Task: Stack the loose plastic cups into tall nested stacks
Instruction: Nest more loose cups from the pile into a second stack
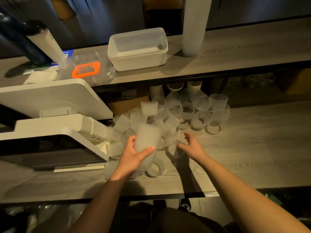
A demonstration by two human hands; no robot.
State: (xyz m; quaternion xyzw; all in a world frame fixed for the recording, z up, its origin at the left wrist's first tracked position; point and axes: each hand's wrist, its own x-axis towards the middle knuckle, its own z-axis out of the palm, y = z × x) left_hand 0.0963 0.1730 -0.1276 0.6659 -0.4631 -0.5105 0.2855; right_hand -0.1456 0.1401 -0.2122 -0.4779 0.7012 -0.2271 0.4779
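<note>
Several loose frosted plastic cups [186,111] lie and stand in a heap on the wooden counter [252,148], from the middle back toward the shelf. My left hand [134,157] is shut around a nested stack of cups [147,140], held upright and tilted slightly over the heap. My right hand [191,145] hovers just right of it with fingers spread, fingertips close to a single cup [175,151] standing on the counter. A tall finished stack [195,26] stands on the upper shelf at the back right.
A white point-of-sale terminal [50,132] with its screen fills the left side, close to the heap. On the upper shelf [244,52] sit a white plastic tub [138,49], an orange-rimmed clear lid [86,69] and a dark bottle [20,39].
</note>
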